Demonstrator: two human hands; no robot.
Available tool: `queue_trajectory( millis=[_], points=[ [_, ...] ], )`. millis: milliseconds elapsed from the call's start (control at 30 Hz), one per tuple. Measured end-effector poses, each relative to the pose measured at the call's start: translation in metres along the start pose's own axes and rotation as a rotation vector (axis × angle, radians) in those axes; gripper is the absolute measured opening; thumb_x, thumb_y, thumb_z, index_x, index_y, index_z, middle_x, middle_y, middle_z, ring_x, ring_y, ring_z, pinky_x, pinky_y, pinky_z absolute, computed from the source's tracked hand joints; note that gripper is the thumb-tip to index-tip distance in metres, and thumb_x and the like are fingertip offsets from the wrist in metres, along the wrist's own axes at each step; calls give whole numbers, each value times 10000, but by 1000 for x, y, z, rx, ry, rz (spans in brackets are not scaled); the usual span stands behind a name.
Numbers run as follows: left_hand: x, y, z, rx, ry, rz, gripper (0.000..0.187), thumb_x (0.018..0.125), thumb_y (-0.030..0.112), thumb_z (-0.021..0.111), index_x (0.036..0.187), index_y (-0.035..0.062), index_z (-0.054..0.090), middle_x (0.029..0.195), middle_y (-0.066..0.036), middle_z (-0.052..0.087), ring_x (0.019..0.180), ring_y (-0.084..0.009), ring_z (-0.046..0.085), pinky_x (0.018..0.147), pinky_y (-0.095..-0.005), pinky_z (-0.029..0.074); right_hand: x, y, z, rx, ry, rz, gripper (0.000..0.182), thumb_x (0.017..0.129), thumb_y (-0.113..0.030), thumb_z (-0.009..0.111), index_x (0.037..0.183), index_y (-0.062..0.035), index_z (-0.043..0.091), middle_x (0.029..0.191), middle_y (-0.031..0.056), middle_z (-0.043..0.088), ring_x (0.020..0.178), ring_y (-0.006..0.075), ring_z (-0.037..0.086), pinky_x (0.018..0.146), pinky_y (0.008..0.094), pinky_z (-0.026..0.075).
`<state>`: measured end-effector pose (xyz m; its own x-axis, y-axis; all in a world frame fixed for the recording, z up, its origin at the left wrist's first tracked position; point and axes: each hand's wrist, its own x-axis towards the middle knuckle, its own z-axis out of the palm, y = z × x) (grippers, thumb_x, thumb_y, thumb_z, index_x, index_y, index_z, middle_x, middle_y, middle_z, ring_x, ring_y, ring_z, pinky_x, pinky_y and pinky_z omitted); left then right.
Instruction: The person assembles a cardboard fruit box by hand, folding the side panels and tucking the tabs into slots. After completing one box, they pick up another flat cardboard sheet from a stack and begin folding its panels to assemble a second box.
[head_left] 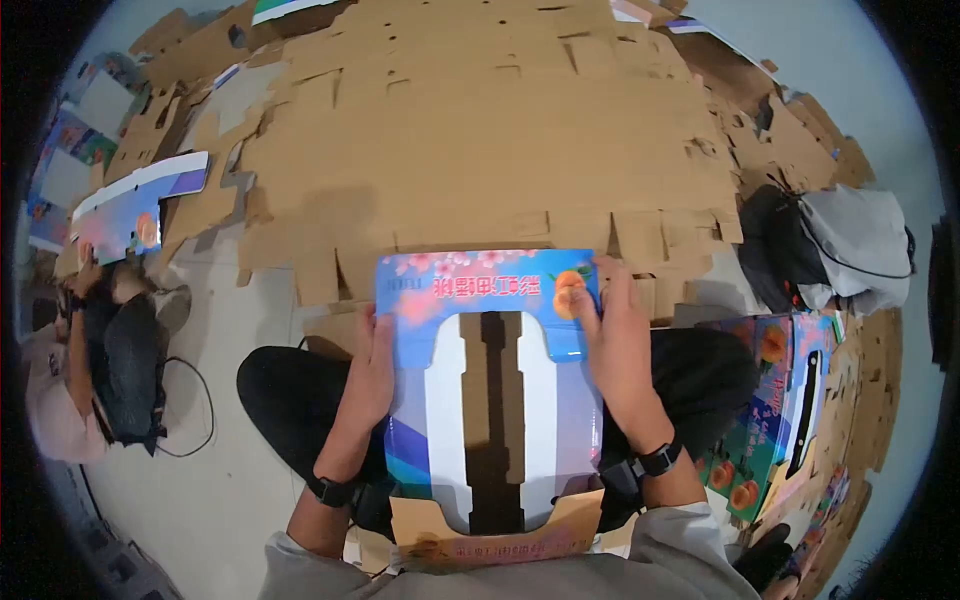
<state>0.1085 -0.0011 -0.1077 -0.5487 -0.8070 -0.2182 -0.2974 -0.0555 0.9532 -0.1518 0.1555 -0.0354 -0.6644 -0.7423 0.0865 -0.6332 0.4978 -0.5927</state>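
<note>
Printed carton (490, 390) held flat over the lap, both sides gripped. Left hand (368, 375) clasps its left edge, fingers wrapped under; right hand (618, 345) lies along the right edge, thumb pressed on the top flap beside a printed peach. Flap shows pink Chinese characters, upside down from here (not legible), on blue with blossoms; a brown slot runs down the white centre panel. Black band on each wrist. Ahead, a broad heap of flat brown cardboard (480, 130) covers the pale floor (220, 480). Stacked printed cartons (770, 400) at right, a grey-black bag (840, 250) beyond. Another person (100, 350) sits far left holding a similar carton (130, 215).
</note>
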Motion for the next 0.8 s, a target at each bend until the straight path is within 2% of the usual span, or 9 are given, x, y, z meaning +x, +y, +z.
queue_trajectory(
  millis=[133, 167, 267, 333, 400, 500, 600, 700, 800],
  points=[
    [-5, 32, -12, -170, -128, -263, 680, 1155, 480, 389, 1613, -1, 244, 1574, -176, 431, 1432, -237, 435, 1203, -352, 330, 3, 2, -12, 307, -156, 169, 492, 1079, -257, 626, 1499, -63, 458, 1084, 230, 645, 884, 327, 714, 785, 438, 553],
    [-10, 32, -17, -236, -172, -334, 699, 1150, 489, 399, 1628, 11, 224, 1590, -166, 412, 1454, -234, 405, 1217, -352, 308, -2, 10, -11, 483, -189, 206, 554, 1082, -249, 624, 1536, -21, 401, 1167, 198, 636, 1014, 239, 672, 891, 397, 542],
    [-39, 26, -19, -304, -200, -319, 750, 1138, 508, 419, 1672, 46, 167, 1633, -143, 359, 1506, -227, 323, 1248, -356, 253, -37, 51, 5, 607, -203, 84, 621, 1078, -250, 633, 1551, 39, 351, 1325, 186, 608, 1215, 235, 600, 1066, 388, 477],
    [-60, 24, -21, -282, -217, -284, 777, 1135, 518, 418, 1695, 64, 128, 1662, -135, 322, 1534, -229, 281, 1262, -364, 232, -64, 39, -13, 825, -391, 293, 693, 1067, -261, 650, 1565, 74, 305, 1464, 187, 530, 1381, 255, 480, 1196, 402, 363],
    [-79, 21, -28, -231, -276, -313, 796, 1137, 527, 406, 1711, 75, 88, 1694, -133, 283, 1559, -237, 249, 1272, -375, 223, -84, 41, -16, 784, -490, 114, 827, 1019, -292, 722, 1607, 41, 245, 1526, 198, 465, 1456, 281, 409, 1220, 438, 325],
    [-97, -9, -30, -309, -287, -563, 802, 1140, 534, 384, 1720, 88, 55, 1728, -131, 234, 1579, -251, 226, 1287, -398, 213, -92, 36, -22, 874, -473, 250, 860, 974, -258, 753, 1622, -1, 249, 1527, 193, 465, 1453, 284, 417, 1224, 439, 310],
    [-95, -13, -27, -564, -271, -311, 767, 1143, 530, 358, 1719, 103, 86, 1737, -154, 235, 1574, -286, 276, 1281, -447, 250, -86, 34, -38, 938, -322, 359, 897, 914, -261, 782, 1617, -19, 281, 1504, 181, 487, 1427, 281, 438, 1210, 420, 319],
    [-84, 47, -12, -380, -382, -287, 767, 1131, 494, 429, 1713, 101, 121, 1725, -164, 256, 1562, -315, 308, 1256, -460, 299, -74, 39, -72, 911, -84, 335, 892, 846, -305, 796, 1577, -23, 370, 1405, 155, 544, 1312, 255, 506, 1147, 379, 379],
    [-91, 75, 5, -185, -525, -59, 810, 1072, 300, 608, 1706, 80, 155, 1709, -155, 269, 1524, -288, 347, 1217, -424, 353, -72, 43, -87, 863, 16, 294, 814, 879, -326, 744, 1551, -12, 407, 1334, 133, 570, 1208, 218, 556, 1069, 363, 442]
  ],
)
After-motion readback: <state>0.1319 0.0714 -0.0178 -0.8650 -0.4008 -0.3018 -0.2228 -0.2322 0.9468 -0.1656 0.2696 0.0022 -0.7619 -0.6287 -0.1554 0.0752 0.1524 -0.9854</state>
